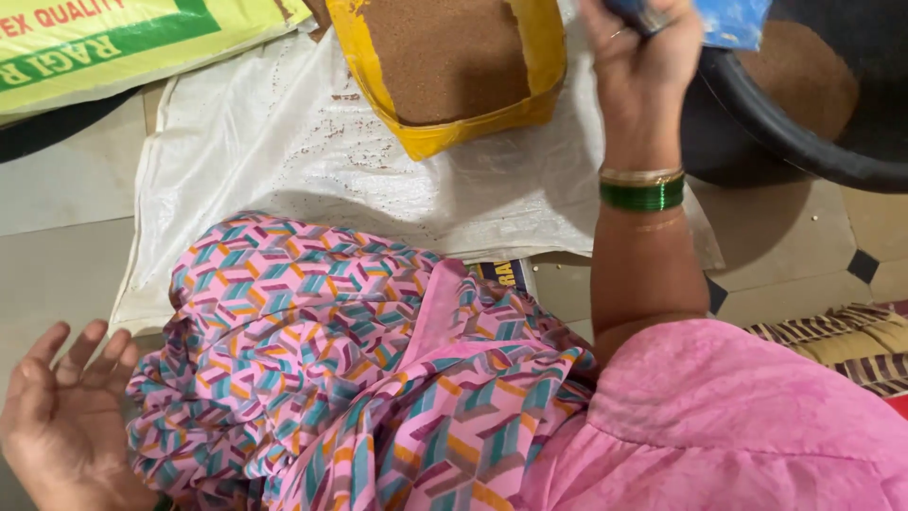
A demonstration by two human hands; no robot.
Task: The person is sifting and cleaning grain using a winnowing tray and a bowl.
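Your right hand [643, 47] grips a blue packet [728, 21] over the far basin [804, 142], seemingly to tip it; your left hand [57, 416] rests spread, empty, near left.

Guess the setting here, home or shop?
Probably a home floor used for sorting grain: a tiled floor, a white woven sack spread on it, and a yellow bag of brown grain. The right hand grips something blue.
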